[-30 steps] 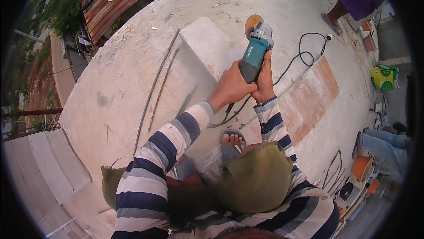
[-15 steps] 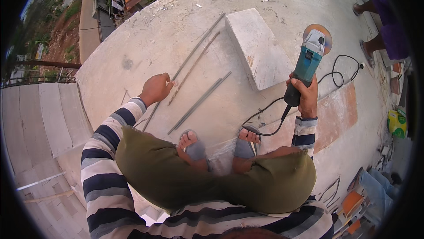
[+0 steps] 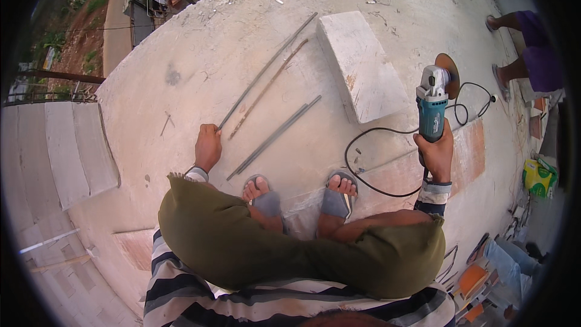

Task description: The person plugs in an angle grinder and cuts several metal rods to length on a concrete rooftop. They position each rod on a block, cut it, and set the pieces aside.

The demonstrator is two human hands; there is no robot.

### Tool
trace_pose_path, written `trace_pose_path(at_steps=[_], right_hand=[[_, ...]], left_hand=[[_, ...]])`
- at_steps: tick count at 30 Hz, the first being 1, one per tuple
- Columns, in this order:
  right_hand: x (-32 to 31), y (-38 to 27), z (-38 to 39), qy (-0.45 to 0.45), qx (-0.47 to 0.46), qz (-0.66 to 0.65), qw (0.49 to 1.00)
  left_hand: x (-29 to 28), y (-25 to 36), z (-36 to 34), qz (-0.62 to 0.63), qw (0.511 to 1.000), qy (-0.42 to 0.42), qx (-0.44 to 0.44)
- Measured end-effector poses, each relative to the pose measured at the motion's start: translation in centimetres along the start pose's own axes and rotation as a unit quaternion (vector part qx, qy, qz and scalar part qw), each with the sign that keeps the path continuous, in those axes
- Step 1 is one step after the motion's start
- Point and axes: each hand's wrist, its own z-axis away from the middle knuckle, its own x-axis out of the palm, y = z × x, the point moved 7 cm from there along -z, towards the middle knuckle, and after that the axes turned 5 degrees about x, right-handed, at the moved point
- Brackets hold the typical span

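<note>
My right hand (image 3: pixel 438 154) is closed round the teal body of an angle grinder (image 3: pixel 431 115), its orange-brown disc tilted up at the far right end. A black power cord (image 3: pixel 363 177) loops from it over the concrete. My left hand (image 3: pixel 208 147) has its fingers closed on the near end of a long grey metal rod (image 3: pixel 266 70), which slants away to the upper right. Beside that rod lies a thinner rusty rod (image 3: pixel 269 88), touched by neither hand. Two short grey rods (image 3: pixel 275 137) lie side by side nearer my feet.
A white rectangular block (image 3: pixel 363 67) stands beyond the rods. Another person's legs (image 3: pixel 514 73) are at the far right. Grey roofing sheets (image 3: pixel 66 151) lie on the left. A yellow-green package (image 3: pixel 538 179) and scattered rubble line the right side. My sandalled feet (image 3: pixel 263 197) rest on the slab.
My left hand has come down and closed on the long rod's near end. The grinder has moved right and slightly nearer, its disc turned more edge-on.
</note>
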Motion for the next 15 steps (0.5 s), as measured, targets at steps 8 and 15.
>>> trace_pose_path(at_steps=[8,15], right_hand=[[-8.8,-1.7,0.6,0.094,-0.009,0.051,0.994],[-6.7,0.7,0.1,0.058,0.005,0.019,0.998]], left_hand=[[-1.2,0.6,1.1,0.151,0.988,-0.015,0.010],[-8.3,3.8,3.3,0.214,0.973,-0.011,-0.083]])
